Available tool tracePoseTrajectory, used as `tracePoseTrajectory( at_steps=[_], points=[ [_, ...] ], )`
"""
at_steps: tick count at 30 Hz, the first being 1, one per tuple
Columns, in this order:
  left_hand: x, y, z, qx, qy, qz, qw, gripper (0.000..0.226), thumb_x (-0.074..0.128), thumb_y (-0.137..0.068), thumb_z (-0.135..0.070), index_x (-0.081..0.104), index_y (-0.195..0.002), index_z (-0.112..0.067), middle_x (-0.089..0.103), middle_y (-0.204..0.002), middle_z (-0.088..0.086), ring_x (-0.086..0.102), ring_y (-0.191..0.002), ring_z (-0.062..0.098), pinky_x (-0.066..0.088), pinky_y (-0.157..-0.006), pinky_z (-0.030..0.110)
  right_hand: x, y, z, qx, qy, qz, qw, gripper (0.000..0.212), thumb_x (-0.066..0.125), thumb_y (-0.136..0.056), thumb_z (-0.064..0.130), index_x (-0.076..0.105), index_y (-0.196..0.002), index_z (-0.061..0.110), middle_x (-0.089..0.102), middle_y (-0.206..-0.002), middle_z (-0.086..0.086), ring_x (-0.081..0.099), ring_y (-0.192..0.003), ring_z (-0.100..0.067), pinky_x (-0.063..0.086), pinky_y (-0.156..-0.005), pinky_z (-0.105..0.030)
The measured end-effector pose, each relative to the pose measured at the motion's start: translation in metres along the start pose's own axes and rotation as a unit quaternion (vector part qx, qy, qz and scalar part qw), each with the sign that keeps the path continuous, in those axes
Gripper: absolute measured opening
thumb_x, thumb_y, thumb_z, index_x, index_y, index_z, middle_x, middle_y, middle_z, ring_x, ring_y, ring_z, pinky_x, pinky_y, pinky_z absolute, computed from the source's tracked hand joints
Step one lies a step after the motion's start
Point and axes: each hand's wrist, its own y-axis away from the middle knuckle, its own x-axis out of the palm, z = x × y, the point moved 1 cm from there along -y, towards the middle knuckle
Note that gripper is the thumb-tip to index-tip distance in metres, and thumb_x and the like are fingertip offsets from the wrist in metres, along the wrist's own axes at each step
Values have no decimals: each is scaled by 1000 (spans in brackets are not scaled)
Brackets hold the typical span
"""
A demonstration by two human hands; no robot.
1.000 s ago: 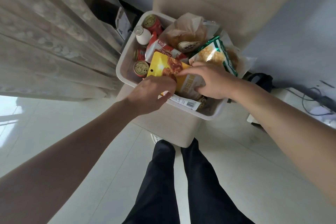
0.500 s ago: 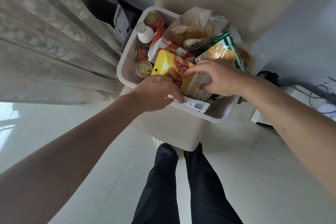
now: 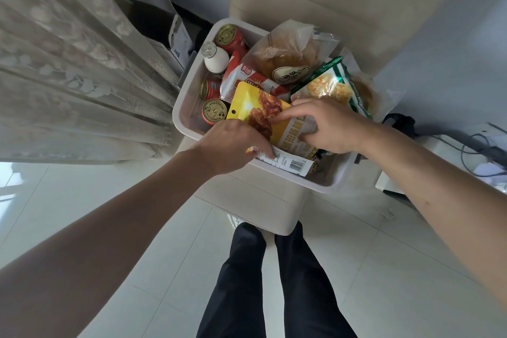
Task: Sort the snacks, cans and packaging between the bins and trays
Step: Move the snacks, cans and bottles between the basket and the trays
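1. A glossy yellow pouch (image 3: pixel 247 101), flat and rectangular with a punched hole near one corner, lies tilted on top of the heap in a smooth white plastic bin (image 3: pixel 184 129).
2. The left hand (image 3: pixel 230 145) pinches the pouch's near left edge with curled fingers. The right hand (image 3: pixel 329 129) grips its right side, index finger stretched across the printed face.
3. Left of the pouch stand round red cans (image 3: pixel 215 112) with gold lids and a white bottle (image 3: pixel 215 59). Beyond it lie a red-and-white pack (image 3: pixel 247 77), a crinkled clear bread bag (image 3: pixel 285 49) and a green pack (image 3: pixel 329 85) just beside the right hand.
4. A lace curtain (image 3: pixel 68 63) hangs left of the bin.
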Motion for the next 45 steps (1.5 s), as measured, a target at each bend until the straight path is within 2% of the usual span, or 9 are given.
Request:
tracePoseTrajectory(
  at_steps=[10,16,20,23,26,30,37,40,45],
  points=[
    [-30,5,-22,-4,-40,-15,999,34,77,-89,-18,76,-110,-45,75,-105,-24,71,-96,7,55,-81,36,-17,14,15,-23,11,-33,999,71,66,-80,-11,66,-130,39,62,-126,13,54,-124,-9,46,-108,-36],
    [-73,20,-44,-31,-77,-18,996,35,73,-93,-21,73,-115,-49,74,-109,-26,67,-102,2,46,-85,23,-47,40,54,-29,42,-72,996,75,64,-80,-11,65,-129,46,54,-112,34,57,-101,3,50,-82,-22],
    [-108,39,-67,-50,-92,-31,994,34,68,-97,-23,70,-119,-50,70,-119,-28,64,-109,2,47,-88,23,-68,67,92,-52,87,-99,990,77,62,-81,-10,61,-131,49,46,-102,42,57,-69,-10,50,-62,-36],
    [-132,59,-88,-66,-97,-54,992,33,68,-97,-23,71,-119,-48,69,-123,-26,63,-110,5,43,-88,22,-83,95,123,-58,106,-128,984,75,59,-85,-10,60,-133,47,52,-112,35,60,-69,-17,52,-64,-40],
    [-152,79,-107,-79,-84,-89,989,33,72,-94,-22,73,-117,-46,72,-120,-22,67,-104,9,49,-86,27,-101,123,151,-39,115,-164,979,74,59,-88,-8,59,-134,49,52,-147,7,70,-89,-27,56,-75,-35],
    [-180,105,-129,-124,-70,-140,980,37,74,-91,-18,74,-112,-47,74,-113,-21,69,-99,9,53,-82,29,-117,149,178,-78,115,-220,966,73,60,-86,-12,60,-134,42,56,-129,14,68,-83,-11,51,-60,-19],
    [-214,149,-163,-243,19,-306,920,38,78,-86,-17,76,-99,-52,71,-103,-32,61,-78,-9,38,-69,4,-140,175,208,-143,106,-306,935,71,61,-89,-7,55,-138,45,53,-129,23,71,-85,-27,60,-67,-38],
    [-223,166,-185,-283,54,-375,881,42,80,-85,-18,72,-89,-59,74,-102,-26,66,-72,-7,42,-67,5,-155,182,218,-191,97,-306,928,74,62,-89,-7,53,-137,49,54,-130,20,70,-91,-30,61,-69,-41],
    [-219,196,-229,-334,78,-512,787,46,83,-82,-15,72,-89,-58,77,-100,-19,61,-61,-13,51,-61,16,-181,192,237,-288,66,-302,906,67,67,-89,-5,57,-138,39,58,-128,16,58,-116,6,58,-88,-19]
  ],
)
